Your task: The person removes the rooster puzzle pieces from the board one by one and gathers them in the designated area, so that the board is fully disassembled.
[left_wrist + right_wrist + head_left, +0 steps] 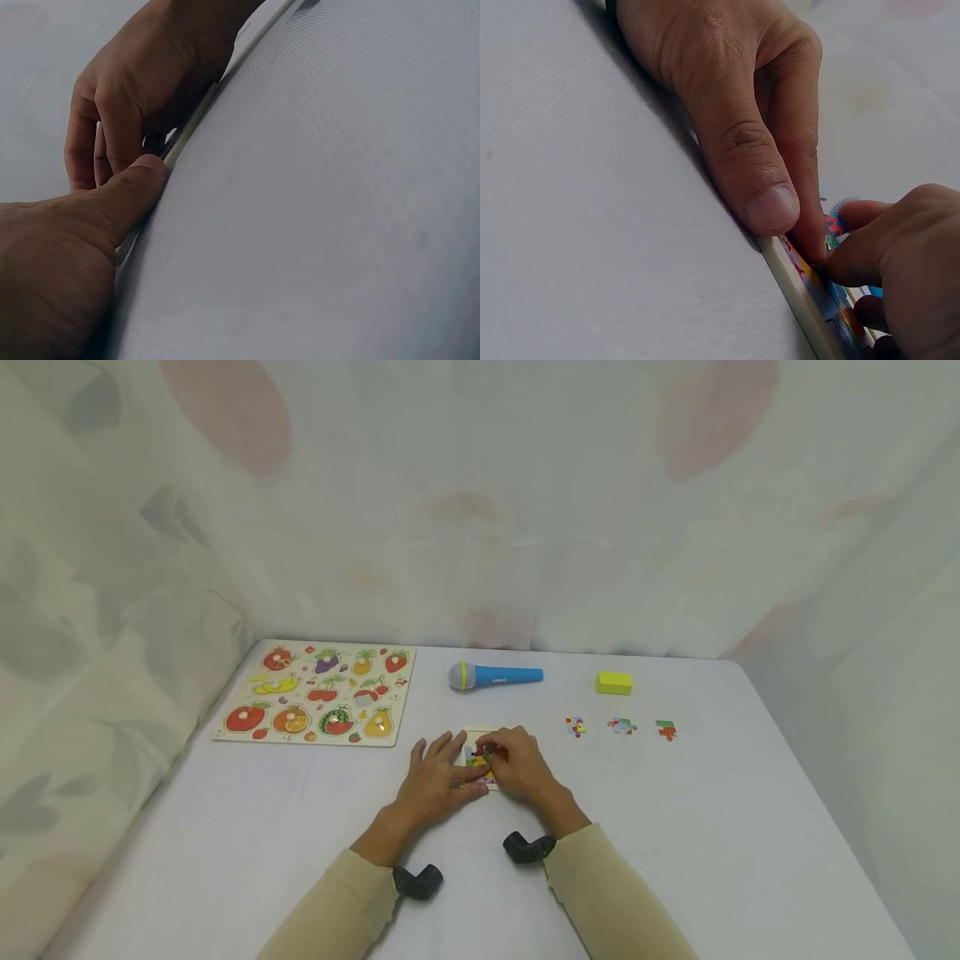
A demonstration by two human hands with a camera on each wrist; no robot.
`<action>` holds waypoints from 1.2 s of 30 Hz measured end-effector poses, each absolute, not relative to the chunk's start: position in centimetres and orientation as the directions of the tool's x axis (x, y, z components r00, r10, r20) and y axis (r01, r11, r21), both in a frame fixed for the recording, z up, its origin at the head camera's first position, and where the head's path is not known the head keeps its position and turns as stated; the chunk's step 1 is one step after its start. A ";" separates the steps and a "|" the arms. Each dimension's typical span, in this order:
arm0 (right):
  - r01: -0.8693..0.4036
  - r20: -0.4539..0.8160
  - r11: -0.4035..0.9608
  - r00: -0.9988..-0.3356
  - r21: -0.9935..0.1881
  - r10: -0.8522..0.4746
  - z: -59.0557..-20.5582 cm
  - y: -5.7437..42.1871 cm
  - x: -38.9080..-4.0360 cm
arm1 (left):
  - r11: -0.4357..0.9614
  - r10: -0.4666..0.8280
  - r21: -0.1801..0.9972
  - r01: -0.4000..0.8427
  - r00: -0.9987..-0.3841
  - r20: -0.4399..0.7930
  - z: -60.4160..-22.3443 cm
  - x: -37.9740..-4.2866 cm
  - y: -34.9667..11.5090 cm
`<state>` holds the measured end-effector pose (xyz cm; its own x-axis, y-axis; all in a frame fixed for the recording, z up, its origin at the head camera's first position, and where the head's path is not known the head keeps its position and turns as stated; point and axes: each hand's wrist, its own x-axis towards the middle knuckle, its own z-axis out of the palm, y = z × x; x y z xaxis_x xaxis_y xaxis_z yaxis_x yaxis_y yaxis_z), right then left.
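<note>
A small jigsaw puzzle board (470,771) with colourful pieces and a pale edge lies flat on the white table between both hands. My left hand (433,783) rests at its left side with fingers spread, thumb and index finger reaching over the board. From the right, my right hand (522,766) bends its thumb and index finger down onto the board, pinching a puzzle piece that the fingers mostly hide. In the right wrist view, the right thumb (772,210) sits at the board's edge (799,300), close to the left hand (922,262).
Three loose puzzle pieces lie in a row to the right: one piece (576,727), another (622,726) and a third (666,730). Behind them is a yellow block (613,683). A blue toy microphone (510,675) lies behind the hands, and a fruit peg board (352,700) at back left.
</note>
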<state>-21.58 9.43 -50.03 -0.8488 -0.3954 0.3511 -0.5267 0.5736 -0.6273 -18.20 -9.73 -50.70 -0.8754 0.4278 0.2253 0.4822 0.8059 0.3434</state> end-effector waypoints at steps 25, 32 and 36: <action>-0.403 0.282 0.542 -0.913 -0.738 -0.295 -49.5 9.9 -21.2 | 0.802 0.432 0.361 0.476 -0.879 0.199 -50.3 -18.0 -9.8; -0.406 0.321 0.469 -0.913 -0.785 -0.253 -48.5 10.6 -21.1 | 0.808 0.435 0.349 0.474 -0.880 0.190 -50.2 -18.0 -9.7; -0.404 0.325 0.447 -0.914 -0.799 -0.244 -47.8 11.2 -20.8 | 0.814 0.429 0.345 0.467 -0.884 0.185 -50.2 -18.0 -9.8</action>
<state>-20.82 11.16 -47.78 -0.9136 -0.2439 0.3254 -0.4036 0.4465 -0.7986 -17.96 -9.79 -50.24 -0.8840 0.4291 0.1853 0.4674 0.8140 0.3450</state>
